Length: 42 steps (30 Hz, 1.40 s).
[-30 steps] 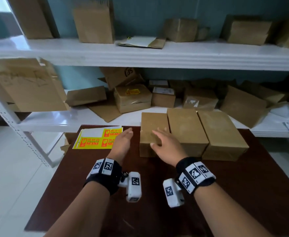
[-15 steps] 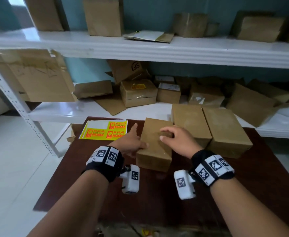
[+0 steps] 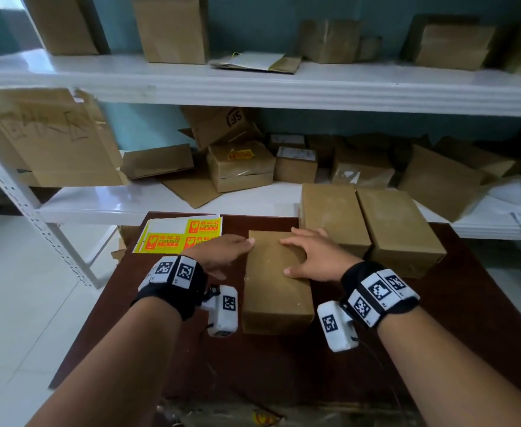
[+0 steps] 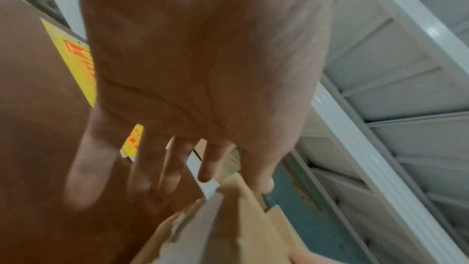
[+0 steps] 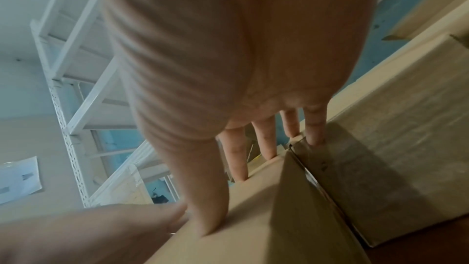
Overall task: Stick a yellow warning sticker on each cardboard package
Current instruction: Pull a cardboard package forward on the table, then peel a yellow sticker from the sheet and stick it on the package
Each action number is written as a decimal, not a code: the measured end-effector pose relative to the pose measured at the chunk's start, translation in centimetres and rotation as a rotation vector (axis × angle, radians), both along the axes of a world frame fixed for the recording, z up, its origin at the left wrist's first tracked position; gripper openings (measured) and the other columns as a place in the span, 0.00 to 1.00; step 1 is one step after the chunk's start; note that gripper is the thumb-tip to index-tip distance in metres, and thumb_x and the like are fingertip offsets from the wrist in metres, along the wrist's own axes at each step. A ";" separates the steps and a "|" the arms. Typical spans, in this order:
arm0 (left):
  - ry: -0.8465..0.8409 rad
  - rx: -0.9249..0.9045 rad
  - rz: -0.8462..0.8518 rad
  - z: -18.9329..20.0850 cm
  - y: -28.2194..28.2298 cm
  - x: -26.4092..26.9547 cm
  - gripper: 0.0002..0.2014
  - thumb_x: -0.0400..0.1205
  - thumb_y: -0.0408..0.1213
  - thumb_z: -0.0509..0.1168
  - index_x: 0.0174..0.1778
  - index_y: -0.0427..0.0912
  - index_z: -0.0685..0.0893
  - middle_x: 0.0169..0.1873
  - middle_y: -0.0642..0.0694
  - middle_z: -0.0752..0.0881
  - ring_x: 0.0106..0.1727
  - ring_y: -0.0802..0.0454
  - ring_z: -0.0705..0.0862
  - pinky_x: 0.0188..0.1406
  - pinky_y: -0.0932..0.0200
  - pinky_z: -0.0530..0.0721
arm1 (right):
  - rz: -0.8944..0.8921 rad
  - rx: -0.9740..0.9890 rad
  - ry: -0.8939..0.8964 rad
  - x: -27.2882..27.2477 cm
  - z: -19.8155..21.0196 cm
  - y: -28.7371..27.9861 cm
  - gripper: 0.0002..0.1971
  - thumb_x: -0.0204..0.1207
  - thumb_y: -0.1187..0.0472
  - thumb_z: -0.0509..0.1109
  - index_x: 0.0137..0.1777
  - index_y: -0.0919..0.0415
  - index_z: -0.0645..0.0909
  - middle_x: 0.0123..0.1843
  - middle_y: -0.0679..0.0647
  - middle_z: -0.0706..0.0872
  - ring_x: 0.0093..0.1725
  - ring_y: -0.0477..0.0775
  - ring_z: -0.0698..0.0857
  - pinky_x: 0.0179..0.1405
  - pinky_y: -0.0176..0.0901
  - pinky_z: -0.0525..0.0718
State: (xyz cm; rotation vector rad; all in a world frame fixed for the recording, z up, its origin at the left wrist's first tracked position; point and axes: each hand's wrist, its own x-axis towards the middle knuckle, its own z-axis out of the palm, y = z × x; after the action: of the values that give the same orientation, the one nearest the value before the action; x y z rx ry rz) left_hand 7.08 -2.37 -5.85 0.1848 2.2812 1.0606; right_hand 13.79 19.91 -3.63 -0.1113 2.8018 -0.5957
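Note:
A plain cardboard package (image 3: 274, 291) lies lengthwise on the dark brown table (image 3: 284, 371), in front of two more packages (image 3: 333, 217) (image 3: 401, 232) standing side by side. My right hand (image 3: 317, 260) rests flat on its top with fingers spread, as the right wrist view shows: hand (image 5: 203, 67), package (image 5: 253, 218). My left hand (image 3: 222, 254) is at the package's far left edge, fingers straight and thumb touching the top corner (image 4: 228, 228). A yellow sticker sheet (image 3: 173, 235) with orange warning labels lies at the table's far left corner. No sticker is visible on these three packages.
White metal shelving (image 3: 253, 87) stands right behind the table, its lower shelf crowded with cardboard boxes; one box (image 3: 240, 164) there bears a yellow label. White floor lies to the left. The table's near part shows bare brown wood.
The left package has been pulled out of the row toward me and straightened. My right hand has flattened on its top; the left hand has slid along its left side.

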 end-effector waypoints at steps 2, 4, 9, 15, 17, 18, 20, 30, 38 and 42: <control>0.174 -0.072 0.055 -1.5 -1.0 -1.3 0.23 0.89 0.56 0.54 0.73 0.47 0.80 0.70 0.44 0.82 0.70 0.44 0.80 0.61 0.52 0.80 | 0.018 0.016 0.008 0.1 0.0 -0.2 0.38 0.74 0.43 0.77 0.84 0.38 0.67 0.89 0.44 0.60 0.87 0.55 0.52 0.84 0.57 0.55; 0.282 -0.182 0.115 -3.4 -2.2 -2.4 0.24 0.89 0.55 0.56 0.77 0.47 0.78 0.78 0.43 0.77 0.79 0.42 0.73 0.77 0.49 0.70 | 0.041 0.027 0.019 0.1 -0.1 -0.5 0.38 0.73 0.42 0.78 0.82 0.36 0.69 0.88 0.43 0.62 0.85 0.55 0.54 0.84 0.57 0.58; 0.309 -0.533 0.004 -7.1 -3.6 -4.0 0.24 0.89 0.57 0.51 0.82 0.59 0.70 0.85 0.36 0.62 0.87 0.35 0.55 0.86 0.38 0.47 | 0.081 -0.049 -0.026 -0.5 -0.4 -0.9 0.37 0.70 0.43 0.81 0.79 0.34 0.72 0.81 0.44 0.65 0.82 0.55 0.58 0.81 0.51 0.60; 0.266 -0.632 -0.031 -7.5 -3.8 -4.0 0.26 0.85 0.63 0.54 0.81 0.70 0.66 0.87 0.40 0.56 0.86 0.34 0.56 0.82 0.33 0.61 | 0.077 -0.120 -0.036 -0.7 -0.4 -0.9 0.36 0.69 0.46 0.83 0.78 0.38 0.74 0.75 0.47 0.66 0.78 0.52 0.62 0.74 0.42 0.62; 0.284 -0.667 -0.068 -7.2 -3.7 -3.9 0.26 0.85 0.62 0.55 0.82 0.68 0.66 0.86 0.41 0.59 0.85 0.33 0.60 0.81 0.34 0.64 | 0.071 -0.138 -0.024 -0.6 -0.6 -0.9 0.36 0.69 0.46 0.83 0.77 0.38 0.75 0.74 0.47 0.66 0.78 0.52 0.62 0.73 0.41 0.61; 0.281 -0.677 -0.093 -7.0 -3.6 -3.7 0.26 0.86 0.61 0.55 0.82 0.67 0.67 0.85 0.40 0.61 0.84 0.33 0.61 0.81 0.35 0.64 | 0.067 -0.149 -0.019 -0.6 -0.8 -0.9 0.36 0.69 0.46 0.83 0.77 0.38 0.75 0.74 0.47 0.66 0.78 0.52 0.62 0.73 0.41 0.61; 0.273 -0.682 -0.135 -7.2 -3.5 -3.4 0.26 0.86 0.60 0.55 0.83 0.67 0.66 0.85 0.40 0.62 0.84 0.31 0.61 0.82 0.37 0.63 | 0.052 -0.188 -0.014 -0.4 -1.4 -0.8 0.36 0.69 0.46 0.83 0.77 0.38 0.75 0.75 0.46 0.66 0.78 0.51 0.62 0.76 0.42 0.61; 0.251 -0.532 -0.212 -6.8 -3.3 -2.1 0.21 0.88 0.48 0.60 0.79 0.57 0.76 0.84 0.39 0.66 0.84 0.37 0.64 0.83 0.46 0.62 | 0.001 -0.456 0.001 0.3 -3.4 0.7 0.33 0.69 0.51 0.85 0.75 0.43 0.80 0.78 0.43 0.66 0.79 0.44 0.66 0.82 0.44 0.64; 0.236 -0.413 -0.210 -5.2 -3.6 -2.8 0.29 0.78 0.64 0.57 0.74 0.58 0.76 0.76 0.49 0.78 0.75 0.45 0.77 0.75 0.41 0.73 | -0.023 -0.551 0.007 -0.8 -2.2 0.8 0.24 0.78 0.53 0.78 0.74 0.47 0.80 0.73 0.42 0.76 0.59 0.22 0.72 0.61 0.19 0.70; 0.269 -0.375 -0.101 -3.9 -3.6 -2.3 0.31 0.87 0.54 0.60 0.86 0.51 0.62 0.86 0.47 0.64 0.86 0.45 0.61 0.84 0.47 0.60 | -0.034 -0.574 -0.032 -0.8 -1.6 0.8 0.21 0.83 0.53 0.72 0.75 0.47 0.79 0.71 0.39 0.78 0.57 0.24 0.71 0.52 0.19 0.68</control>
State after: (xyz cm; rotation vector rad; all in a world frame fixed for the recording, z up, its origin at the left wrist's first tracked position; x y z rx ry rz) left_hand 4.74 -5.92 -9.73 0.2991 2.6324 0.5679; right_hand 12.94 20.72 -5.26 -0.1629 2.5209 -1.3761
